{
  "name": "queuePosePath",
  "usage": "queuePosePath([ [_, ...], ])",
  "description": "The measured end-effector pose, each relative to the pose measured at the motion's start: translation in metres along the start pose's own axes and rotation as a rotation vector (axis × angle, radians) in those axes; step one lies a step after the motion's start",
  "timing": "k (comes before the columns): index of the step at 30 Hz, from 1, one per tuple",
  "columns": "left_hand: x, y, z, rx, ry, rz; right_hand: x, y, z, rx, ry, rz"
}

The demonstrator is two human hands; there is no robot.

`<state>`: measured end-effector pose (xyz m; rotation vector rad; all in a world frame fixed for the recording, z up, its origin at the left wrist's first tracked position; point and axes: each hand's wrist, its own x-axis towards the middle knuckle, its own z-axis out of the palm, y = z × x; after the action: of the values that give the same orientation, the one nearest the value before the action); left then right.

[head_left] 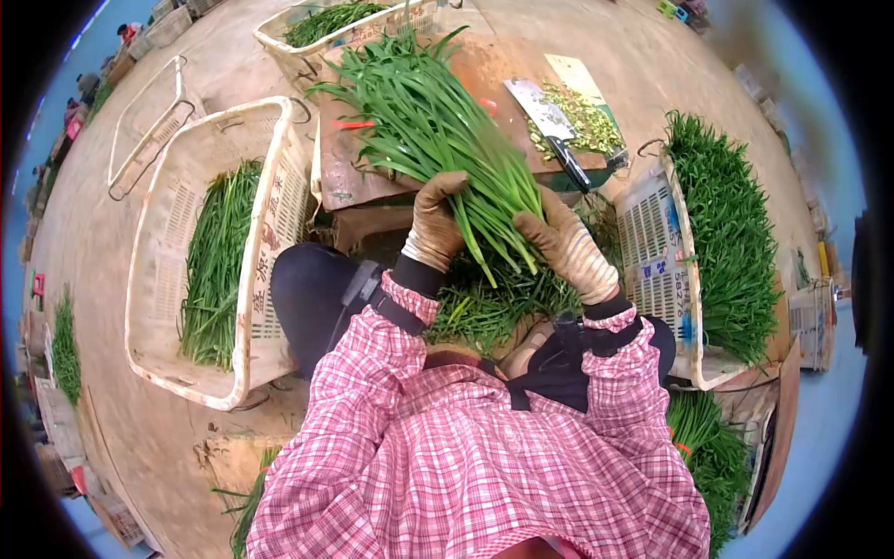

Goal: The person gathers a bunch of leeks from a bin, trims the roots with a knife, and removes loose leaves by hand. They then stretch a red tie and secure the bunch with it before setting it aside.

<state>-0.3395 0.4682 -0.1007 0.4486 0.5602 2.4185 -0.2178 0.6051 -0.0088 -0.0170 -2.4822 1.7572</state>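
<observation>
Gloved left hand and right hand each wrap a closed grip around a bundle of chives near its stem ends, likely the firmest hold on light, limp, easily bruised leaves.

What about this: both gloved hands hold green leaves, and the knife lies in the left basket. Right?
No. The head view shows the knife lying on the wooden board, not in the left basket. The left hand and right hand do hold the green leaves.
</observation>
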Motion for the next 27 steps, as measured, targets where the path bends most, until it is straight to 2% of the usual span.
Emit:
queuePosePath([
  [2, -0.004, 0.017, 0.031, -0.116, -0.065, -0.074, 0.0, 0.0, -0.002, -0.009, -0.026, -0.005],
  [4, -0.004, 0.019, 0.04, -0.233, -0.125, -0.05, -0.001, -0.01, 0.003, 0.059, -0.011, 0.026],
  [6, -0.004, 0.017, 0.045, -0.209, -0.052, -0.07, -0.002, -0.015, 0.011, -0.411, 0.058, -0.093],
  [8, -0.003, 0.017, 0.032, -0.204, -0.081, -0.128, -0.007, -0.015, 0.011, -0.482, 0.068, -0.11],
  [10, -0.004, 0.018, 0.033, -0.149, -0.073, -0.106, -0.008, -0.01, 0.003, -0.01, -0.038, 0.093],
  [11, -0.005, 0.018, 0.038, -0.118, -0.063, -0.062, -0.009, -0.018, 0.0, 0.058, -0.04, 0.205],
  [14, -0.008, 0.018, 0.047, -0.211, -0.106, -0.032, -0.018, -0.03, -0.006, 0.248, -0.034, 0.269],
  [18, -0.007, 0.017, 0.047, -0.273, -0.126, -0.034, -0.02, -0.031, -0.007, 0.256, -0.028, 0.246],
  [20, -0.006, 0.016, 0.043, -0.262, -0.127, -0.04, -0.019, -0.028, -0.003, 0.156, 0.083, 0.178],
  [21, -0.005, 0.016, 0.042, -0.265, -0.121, -0.027, -0.018, -0.022, 0.001, 0.039, 0.201, 0.105],
  [22, -0.004, 0.015, 0.04, -0.27, -0.114, -0.016, -0.02, -0.024, -0.001, 0.042, 0.205, 0.107],
  [24, -0.005, 0.017, 0.04, -0.236, -0.102, 0.0, -0.027, -0.034, -0.004, -0.484, 0.374, -0.265],
  [25, -0.003, 0.016, 0.039, -0.244, -0.106, 0.0, -0.025, -0.032, -0.008, -0.488, 0.294, -0.342],
  [26, -0.002, 0.016, 0.037, -0.252, -0.109, 0.0, -0.026, -0.036, -0.007, -0.488, 0.296, -0.34],
  [27, -0.001, 0.016, 0.036, -0.284, -0.129, -0.024, -0.028, -0.043, -0.005, -0.614, 0.248, -0.323],
])
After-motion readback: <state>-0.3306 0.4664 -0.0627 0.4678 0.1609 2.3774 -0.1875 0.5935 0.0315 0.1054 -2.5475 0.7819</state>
